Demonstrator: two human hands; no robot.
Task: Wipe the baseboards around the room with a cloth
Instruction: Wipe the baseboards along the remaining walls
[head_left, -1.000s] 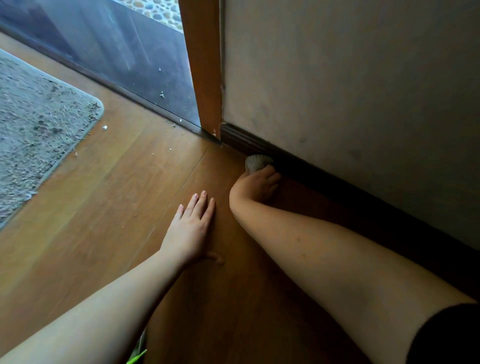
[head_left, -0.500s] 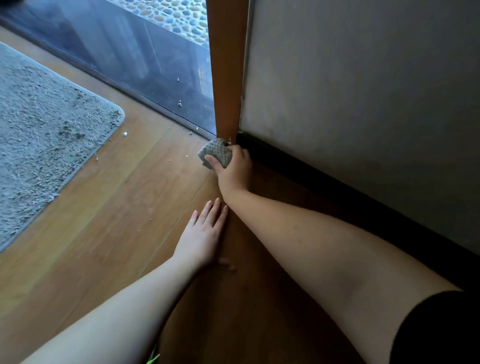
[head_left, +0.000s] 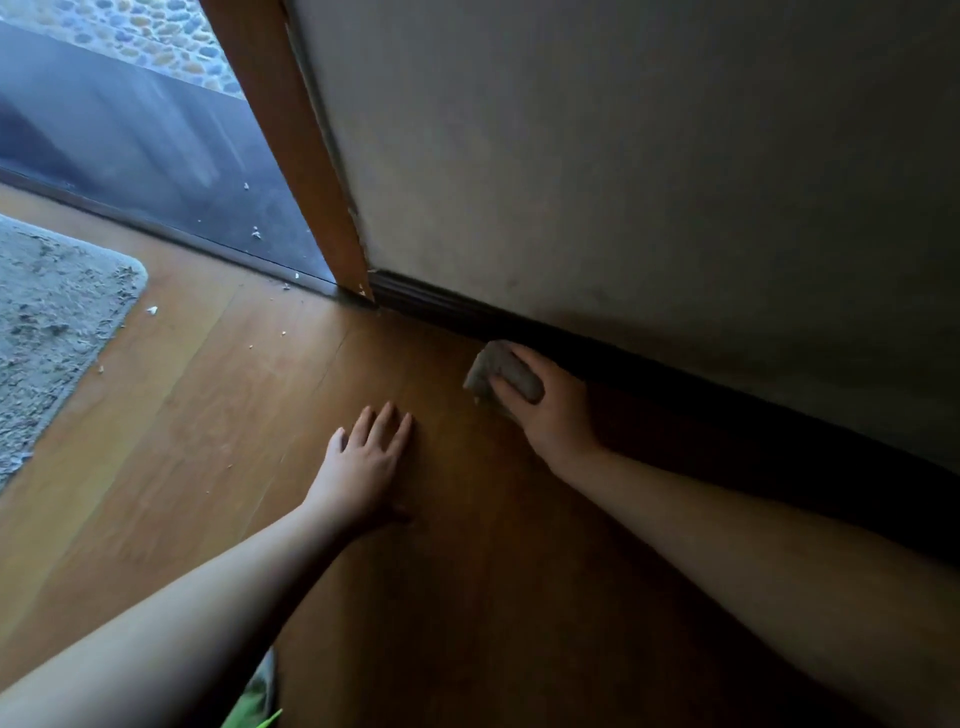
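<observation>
Head view: right hand gripping cloth beside baseboard, left hand flat on floor.

Passage to the right is closed off by the grey plastered wall and the dark wooden baseboard running along its foot. At the far end of the baseboard, the way is blocked by the upright orange-brown wooden door post. Open room is offered by the brown wooden plank floor to the left and near. Further left, the floor is covered by a shaggy grey rug.
</observation>
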